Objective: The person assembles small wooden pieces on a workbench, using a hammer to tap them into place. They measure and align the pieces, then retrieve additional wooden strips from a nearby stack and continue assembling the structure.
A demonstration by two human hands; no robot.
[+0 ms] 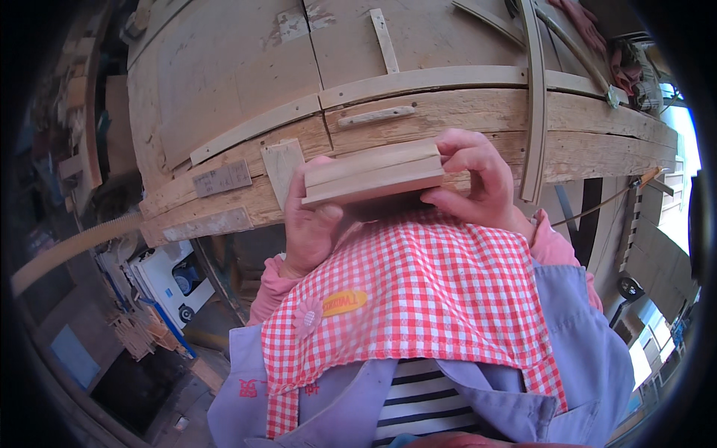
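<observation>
Close in front of my chest I hold a short block of pale wood [373, 173]. A lengthwise line on its side looks like a seam between two stacked pieces, though I cannot tell for sure. My left hand [310, 228] is closed on the left end, thumb on the near side and fingers partly hidden behind it. At the other end, my right hand [478, 175] pinches the block with curled fingers on top and the thumb low at the near corner. The block tilts slightly, its right end higher. Its underside is in shadow.
Beyond the block lies a worn wooden workbench [597, 142] with thin strips fixed along it. A long wooden strip [535, 97] crosses its front edge at the right. Small flat wood pieces [222, 179] sit at the left. A ribbed hose [75, 250] curves in there. Pink gloves [582, 26] lie far right.
</observation>
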